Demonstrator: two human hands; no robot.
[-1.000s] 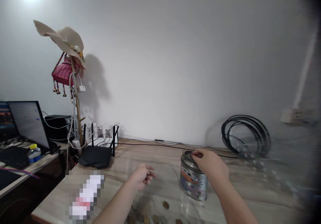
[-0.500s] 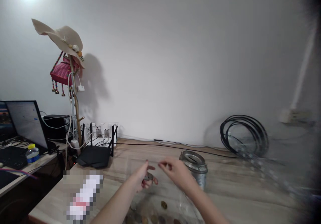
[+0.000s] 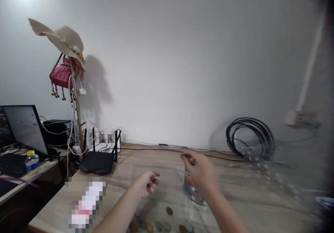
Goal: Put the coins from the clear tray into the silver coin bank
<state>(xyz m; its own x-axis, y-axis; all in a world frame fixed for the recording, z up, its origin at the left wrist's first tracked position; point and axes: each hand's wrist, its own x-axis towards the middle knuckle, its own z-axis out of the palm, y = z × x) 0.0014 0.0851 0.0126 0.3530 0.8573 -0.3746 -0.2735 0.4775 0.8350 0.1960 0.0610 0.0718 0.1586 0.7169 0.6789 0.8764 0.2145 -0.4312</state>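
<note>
Right hand (image 3: pixel 200 173) has been moved from beside the left hand (image 3: pixel 145 185) to above the tin (image 3: pixel 192 193), which is partly hidden by it; its fingertips are pinched together, on what cannot be told. Left fingers are curled closed. The tin is stood upright on the table (image 3: pixel 146 156), behind scattered coins (image 3: pixel 169 211).

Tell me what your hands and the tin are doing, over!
Right hand over tin, fingers pinched, blurred. Left hand curled above coins, clear of tin. Tin stands on table. Nothing in the way.
</note>
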